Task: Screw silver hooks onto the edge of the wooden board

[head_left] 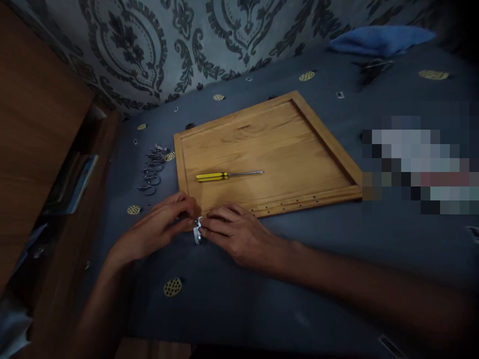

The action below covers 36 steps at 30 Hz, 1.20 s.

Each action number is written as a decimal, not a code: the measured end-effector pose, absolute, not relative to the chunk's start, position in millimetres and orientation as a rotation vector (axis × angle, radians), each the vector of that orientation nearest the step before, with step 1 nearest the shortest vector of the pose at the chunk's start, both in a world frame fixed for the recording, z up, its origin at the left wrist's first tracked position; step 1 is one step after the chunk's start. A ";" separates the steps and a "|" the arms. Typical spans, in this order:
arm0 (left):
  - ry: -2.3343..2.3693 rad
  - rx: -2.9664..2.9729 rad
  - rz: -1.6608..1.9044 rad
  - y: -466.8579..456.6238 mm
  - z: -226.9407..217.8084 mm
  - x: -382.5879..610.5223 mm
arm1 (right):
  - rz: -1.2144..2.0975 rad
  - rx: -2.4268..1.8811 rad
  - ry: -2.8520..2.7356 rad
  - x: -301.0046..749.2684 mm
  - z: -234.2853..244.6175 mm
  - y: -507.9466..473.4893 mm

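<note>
A shiny metal hook (197, 234) sits at the near left corner of a framed wooden board (243, 149), its curved end hanging past the edge. My right hand (239, 234) grips the hook from the right, fingertips closed against it. From the left, my left hand (164, 222) pinches close to the top of the hook; whatever is between its fingertips is too small to make out. A screwdriver with a yellow and black handle (210, 176) lies on the board. Small dark holes dot the board's near rail.
Several metal hooks (149, 174) lie in a row on the dark patterned cloth (239, 309) left of the board. A blue cloth (381, 40) and a dark object (370, 70) are at the back right. Wooden furniture (75, 224) borders the left side; a blurred patch covers the right.
</note>
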<state>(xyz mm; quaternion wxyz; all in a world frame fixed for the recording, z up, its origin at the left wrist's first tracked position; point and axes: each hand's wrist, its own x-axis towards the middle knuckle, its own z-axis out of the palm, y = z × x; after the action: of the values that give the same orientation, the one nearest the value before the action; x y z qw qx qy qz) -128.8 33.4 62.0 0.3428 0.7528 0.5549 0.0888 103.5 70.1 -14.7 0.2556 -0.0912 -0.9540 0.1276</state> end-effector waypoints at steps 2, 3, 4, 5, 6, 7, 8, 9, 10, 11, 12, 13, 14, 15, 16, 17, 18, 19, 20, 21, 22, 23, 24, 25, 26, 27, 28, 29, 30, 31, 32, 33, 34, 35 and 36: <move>1.452 1.956 0.226 33.6 62.0 -128.5 | 0.349 -0.241 -2.588 103.4 -14.8 70.3; 1.454 1.952 0.227 33.7 61.8 -128.4 | 0.348 -0.237 -2.585 103.2 -14.8 70.4; 1.455 1.949 0.229 33.8 61.7 -128.3 | 0.349 -0.235 -2.585 103.0 -14.9 70.6; 1.455 1.947 0.234 33.9 61.5 -128.3 | 0.352 -0.235 -2.589 102.8 -14.9 70.8; 1.453 1.944 0.241 34.0 61.4 -128.2 | 0.355 -0.235 -2.593 102.7 -14.9 71.0; 1.453 1.939 0.245 34.2 61.3 -128.2 | 0.358 -0.236 -2.599 102.6 -14.8 71.1; 1.451 1.932 0.247 34.5 61.1 -128.3 | 0.359 -0.235 -2.602 102.6 -14.7 71.2; 1.448 1.925 0.246 34.8 60.9 -128.4 | 0.358 -0.233 -2.603 102.7 -14.7 71.1; 1.444 1.920 0.248 35.0 60.5 -128.4 | 0.356 -0.231 -2.602 102.9 -14.6 71.0; 1.440 1.920 0.257 35.3 59.9 -128.4 | 0.354 -0.231 -2.603 103.1 -14.4 70.9; 1.441 1.922 0.272 35.3 59.3 -128.3 | 0.353 -0.232 -2.608 103.4 -14.3 70.7; 1.442 1.926 0.297 35.1 58.5 -128.1 | 0.354 -0.238 -2.615 103.7 -14.1 70.6; 1.444 1.929 0.326 34.5 57.8 -127.7 | 0.356 -0.247 -2.624 103.9 -13.9 70.5; 1.447 1.929 0.358 33.4 57.2 -127.3 | 0.359 -0.254 -2.631 104.1 -13.7 70.5; 1.453 1.927 0.394 31.8 56.7 -127.0 | 0.361 -0.258 -2.633 104.2 -13.4 70.5; 1.464 1.923 0.434 29.5 56.3 -126.8 | 0.365 -0.258 -2.632 104.2 -13.2 70.6; 1.476 1.922 0.481 26.4 55.8 -127.0 | 0.369 -0.249 -2.627 104.2 -13.0 70.6; 1.489 1.921 0.530 22.6 55.1 -127.7 | 0.374 -0.236 -2.621 104.1 -12.8 70.7; 1.501 1.923 0.577 18.1 54.0 -128.9 | 0.379 -0.227 -2.615 104.0 -12.7 70.8; 1.509 1.929 0.621 13.0 52.2 -130.6 | 0.385 -0.223 -2.611 103.8 -12.7 70.8; 1.513 1.941 0.653 7.5 49.6 -132.5 | 0.389 -0.222 -2.609 103.7 -12.8 70.7; 1.518 1.958 0.676 1.9 46.1 -134.4 | 0.389 -0.226 -2.605 103.5 -13.0 70.7; 1.532 1.980 0.693 -3.7 41.8 -136.1 | 0.388 -0.231 -2.604 103.4 -13.4 70.6; 1.556 2.002 0.701 -9.0 37.0 -137.1 | 0.387 -0.234 -2.607 103.3 -13.8 70.6; 1.592 2.021 0.706 -13.8 31.8 -137.4 | 0.387 -0.232 -2.611 103.2 -14.4 70.6; 1.627 2.036 0.709 -17.9 26.6 -136.7 | 0.388 -0.230 -2.616 103.2 -15.0 70.7; 1.659 2.045 0.713 -21.4 21.8 -135.1 | 0.389 -0.233 -2.619 103.2 -15.5 70.8; 1.686 2.050 0.719 -24.0 17.6 -132.8 | 0.389 -0.235 -2.620 103.2 -16.0 70.8; 1.708 2.053 0.725 -25.7 14.1 -130.1 | 0.387 -0.237 -2.621 103.2 -16.3 70.9; 1.728 2.055 0.731 -26.8 11.5 -127.3 | 0.381 -0.239 -2.614 103.3 -16.4 70.9; 1.746 2.058 0.736 -27.2 9.7 -124.7 | 0.374 -0.243 -2.607 103.4 -16.4 70.8; 1.760 2.061 0.742 -27.2 8.4 -122.5 | 0.369 -0.245 -2.600 103.5 -16.2 70.7; 1.768 2.064 0.748 -26.9 7.4 -120.8 | 0.367 -0.245 -2.598 103.6 -15.9 70.6; 1.773 2.067 0.755 -26.5 6.7 -119.7 | 0.365 -0.244 -2.595 103.6 -15.7 70.5; 1.775 2.068 0.765 -26.1 5.9 -119.0 | 0.364 -0.243 -2.590 103.5 -15.5 70.5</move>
<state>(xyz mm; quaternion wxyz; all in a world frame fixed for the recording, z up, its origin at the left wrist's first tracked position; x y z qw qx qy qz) -119.0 -26.1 5.9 0.1550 0.7217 0.6196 0.2669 103.5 70.5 -15.5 0.2547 -0.0895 -0.9535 0.1340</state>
